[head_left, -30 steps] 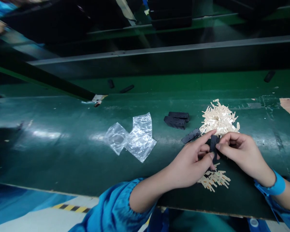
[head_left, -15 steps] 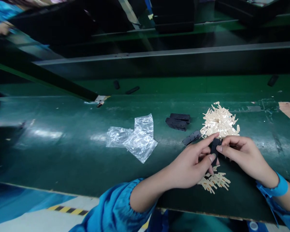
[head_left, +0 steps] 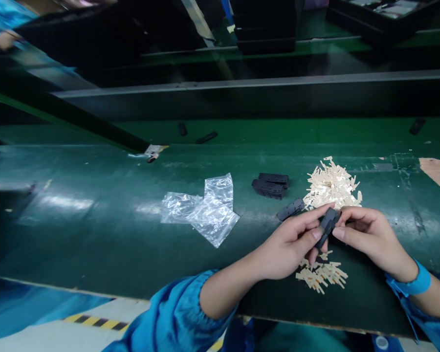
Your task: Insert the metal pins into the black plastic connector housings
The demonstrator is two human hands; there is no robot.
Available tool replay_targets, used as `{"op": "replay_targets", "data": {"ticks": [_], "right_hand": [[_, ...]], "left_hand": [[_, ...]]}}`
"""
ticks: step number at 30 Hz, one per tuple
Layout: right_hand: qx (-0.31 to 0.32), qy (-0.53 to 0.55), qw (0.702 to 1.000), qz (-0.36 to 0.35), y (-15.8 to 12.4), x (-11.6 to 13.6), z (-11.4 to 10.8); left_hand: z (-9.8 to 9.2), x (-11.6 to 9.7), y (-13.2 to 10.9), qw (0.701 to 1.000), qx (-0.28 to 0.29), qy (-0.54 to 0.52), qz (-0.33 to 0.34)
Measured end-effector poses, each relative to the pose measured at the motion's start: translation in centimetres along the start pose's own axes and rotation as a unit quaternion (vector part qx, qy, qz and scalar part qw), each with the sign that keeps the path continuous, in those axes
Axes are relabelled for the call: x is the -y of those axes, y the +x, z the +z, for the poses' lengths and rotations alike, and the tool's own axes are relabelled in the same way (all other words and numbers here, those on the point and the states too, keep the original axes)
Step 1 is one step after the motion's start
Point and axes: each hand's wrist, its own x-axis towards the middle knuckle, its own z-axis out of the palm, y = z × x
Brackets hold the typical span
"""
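Fingers of a person's left hand (head_left: 288,247) clamp a small black part (head_left: 329,224) while the thumb and forefinger of the right hand (head_left: 370,237) pinch its edge, a heap of pale strips (head_left: 332,186) just beyond the fingertips, a smaller pile (head_left: 323,276) on their near side, stacked black pieces (head_left: 271,187) to their left.

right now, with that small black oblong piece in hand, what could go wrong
The left hand pinches the small black oblong piece between its fingers, so it might slip. If dropped, it could scatter the small pile of thin cream strips. The right hand, near the larger cream heap, might knock some loose.
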Motion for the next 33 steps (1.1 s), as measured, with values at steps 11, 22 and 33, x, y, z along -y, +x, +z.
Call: {"op": "replay_targets", "data": {"ticks": [11,22,33], "right_hand": [[0.016,-0.008,0.999,-0.029,0.7,-0.7,-0.9],[-0.092,-0.019,0.990,-0.101,0.1,0.2,-1.1],[-0.098,-0.020,0.992,-0.075,0.1,0.7,-0.7]], "left_hand": [[-1.1,0.0,0.6,0.985,0.096,-0.141,-0.032],[-1.2,-0.1,0.8,0.983,0.060,-0.169,-0.040],[-1.2,0.0,0.7,0.988,0.071,-0.134,-0.041]]}}
